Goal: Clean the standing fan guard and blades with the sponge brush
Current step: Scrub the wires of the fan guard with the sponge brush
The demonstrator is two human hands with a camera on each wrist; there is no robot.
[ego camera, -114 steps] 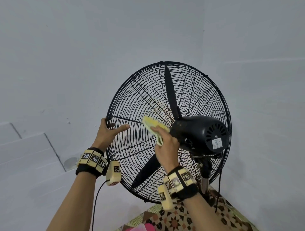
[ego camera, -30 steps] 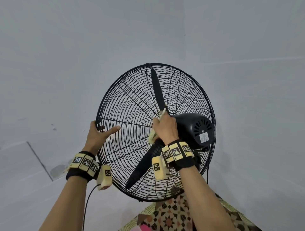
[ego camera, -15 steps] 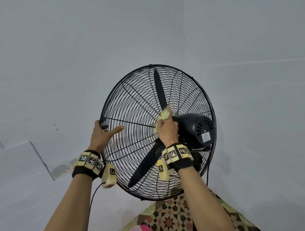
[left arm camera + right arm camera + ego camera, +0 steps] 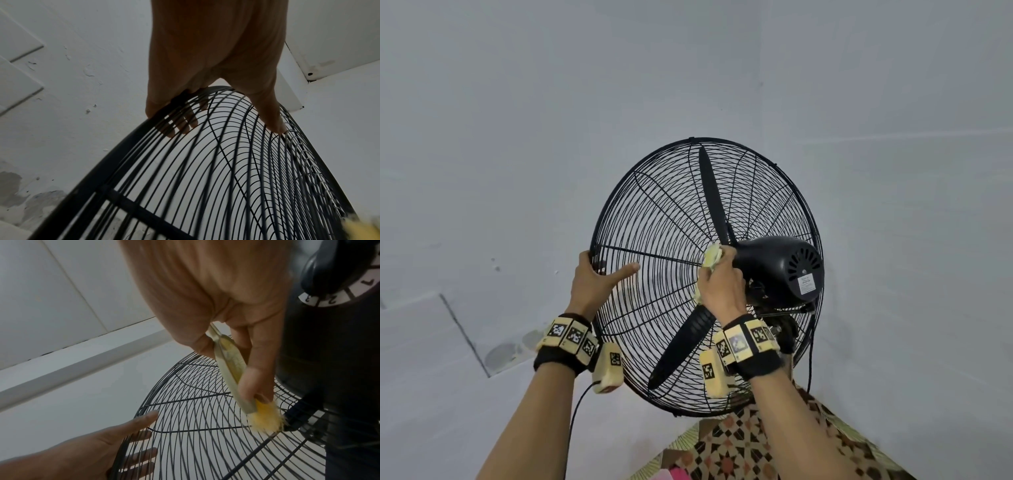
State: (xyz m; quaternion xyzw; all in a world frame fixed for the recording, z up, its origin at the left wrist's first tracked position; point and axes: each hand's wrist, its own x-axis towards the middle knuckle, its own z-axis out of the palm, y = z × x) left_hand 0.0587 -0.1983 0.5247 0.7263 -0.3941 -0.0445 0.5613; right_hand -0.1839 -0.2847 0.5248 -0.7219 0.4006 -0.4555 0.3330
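A black standing fan faces away from me, its wire guard round and its motor housing at the right. Black blades show through the wires. My left hand grips the guard's left rim, fingers wrapped behind the wires and thumb laid across the back; the left wrist view shows that hand on the rim. My right hand holds the yellow sponge brush against the rear guard beside the motor. In the right wrist view the brush has its yellow tip pressed to the wires.
White walls stand close behind and beside the fan. A patterned tile surface lies below the fan, with something pink at the bottom edge. A black cord hangs from my left wrist. The fan's speed dial sits near my right hand.
My right hand slid the sponge brush up the rear guard to beside the motor, then shifted slightly left. The left hand stayed on the rim.
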